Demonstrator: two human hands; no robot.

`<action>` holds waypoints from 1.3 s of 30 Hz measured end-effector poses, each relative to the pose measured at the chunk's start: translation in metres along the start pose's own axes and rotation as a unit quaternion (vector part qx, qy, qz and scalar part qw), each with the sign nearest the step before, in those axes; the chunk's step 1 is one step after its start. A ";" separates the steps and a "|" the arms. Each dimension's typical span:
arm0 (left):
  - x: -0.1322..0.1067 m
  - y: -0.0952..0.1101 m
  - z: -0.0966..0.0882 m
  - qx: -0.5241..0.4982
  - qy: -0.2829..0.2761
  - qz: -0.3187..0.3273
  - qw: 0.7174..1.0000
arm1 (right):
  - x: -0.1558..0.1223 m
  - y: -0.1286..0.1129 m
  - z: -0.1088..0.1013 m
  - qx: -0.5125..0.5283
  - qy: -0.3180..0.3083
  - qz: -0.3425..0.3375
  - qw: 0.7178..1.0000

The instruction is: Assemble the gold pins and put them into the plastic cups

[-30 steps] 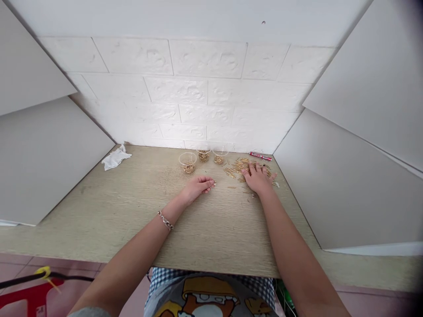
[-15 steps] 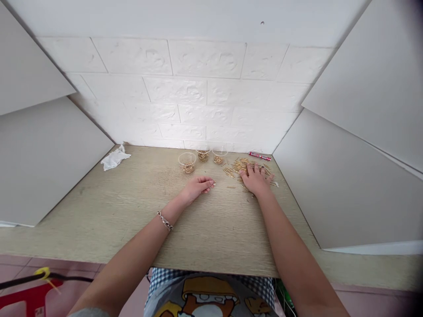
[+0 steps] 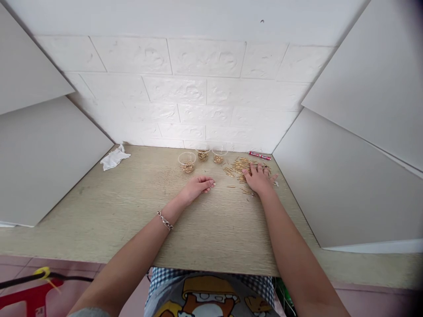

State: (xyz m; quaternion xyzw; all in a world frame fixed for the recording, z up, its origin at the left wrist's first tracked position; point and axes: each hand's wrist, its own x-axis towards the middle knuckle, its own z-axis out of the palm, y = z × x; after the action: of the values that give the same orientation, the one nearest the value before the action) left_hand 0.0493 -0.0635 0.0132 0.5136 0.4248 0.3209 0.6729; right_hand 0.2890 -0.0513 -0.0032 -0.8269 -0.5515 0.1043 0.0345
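Note:
My left hand (image 3: 200, 186) is closed in a pinch above the tabletop, with the tip of a small shiny piece (image 3: 214, 183) showing at its fingertips; its kind is too small to make out. Spread over a pile of thin gold-coloured metal pins (image 3: 242, 165), my right hand (image 3: 259, 178) touches them with its fingers apart and hides part of the pile. A single pin (image 3: 231, 186) lies between the two hands. Beyond my left hand stand three clear plastic cups: a front one (image 3: 187, 164), a back one (image 3: 202, 155) and a right one (image 3: 218, 157), each with small gold-coloured pieces inside.
A red tube-shaped wrapper (image 3: 259, 155) lies by the back wall at the right. Crumpled white tissue (image 3: 115, 157) sits at the back left of the wooden table (image 3: 211, 237). Grey panels (image 3: 360, 185) close in both sides. Tiny specks are scattered left of the cups.
My right hand has slid slightly to the right across the pile, uncovering more pins at its left and near side. My left hand stays in place.

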 end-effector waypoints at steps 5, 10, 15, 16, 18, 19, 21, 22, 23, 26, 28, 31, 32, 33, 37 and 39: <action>0.001 -0.001 0.000 0.001 0.001 0.001 1.000 | -0.003 -0.008 0.002 -0.009 -0.002 -0.046 0.999; 0.002 -0.002 -0.001 0.001 0.000 0.001 1.000 | -0.003 -0.006 0.001 0.016 0.009 -0.038 0.999; 0.001 0.000 0.000 -0.021 0.009 -0.007 1.000 | 0.000 0.006 -0.011 0.122 0.099 -0.031 0.987; 0.000 0.000 0.000 -0.033 0.012 -0.008 0.999 | 0.002 0.010 -0.014 0.151 0.139 -0.030 0.978; 0.000 0.001 0.000 -0.064 0.022 -0.009 0.998 | 0.004 0.016 -0.020 0.209 0.225 -0.035 0.951; 0.000 0.001 0.000 -0.082 0.028 -0.009 0.996 | 0.003 0.017 -0.023 0.236 0.262 -0.044 0.935; 0.000 0.001 0.000 -0.116 0.038 -0.009 0.992 | -0.001 0.010 -0.024 0.291 0.295 -0.071 0.907; 0.000 0.001 -0.001 -0.130 0.040 -0.009 0.991 | -0.006 0.002 -0.023 0.318 0.287 -0.090 0.899; 0.000 0.000 0.000 -0.141 0.042 -0.010 0.989 | -0.012 -0.008 -0.021 0.348 0.260 -0.110 0.894; 0.000 -0.001 0.000 -0.155 0.039 -0.013 0.987 | -0.039 -0.047 -0.010 0.403 0.160 -0.211 0.876; 0.000 -0.001 0.001 -0.156 0.030 -0.007 0.987 | -0.057 -0.069 -0.001 0.402 0.113 -0.270 0.867; 0.001 -0.002 0.001 -0.153 0.014 0.003 0.988 | -0.074 -0.085 0.008 0.434 0.061 -0.300 0.848; 0.001 -0.002 0.001 -0.152 0.011 0.006 0.988 | -0.075 -0.087 0.010 0.455 0.047 -0.293 0.839; 0.001 -0.003 0.001 -0.151 0.011 0.009 0.988 | -0.076 -0.086 0.011 0.478 0.034 -0.280 0.832; 0.002 -0.004 0.001 -0.151 0.021 0.037 0.988 | -0.072 -0.082 0.013 0.542 -0.007 -0.218 0.812; 0.003 -0.005 0.000 -0.152 0.030 0.046 0.987 | -0.070 -0.082 0.013 0.549 -0.024 -0.204 0.810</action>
State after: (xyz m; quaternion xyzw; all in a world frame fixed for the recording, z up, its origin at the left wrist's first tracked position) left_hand 0.0510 -0.0622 0.0077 0.4143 0.3666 0.4276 0.7149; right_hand 0.1864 -0.0850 0.0079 -0.5359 -0.5595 0.3996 0.4900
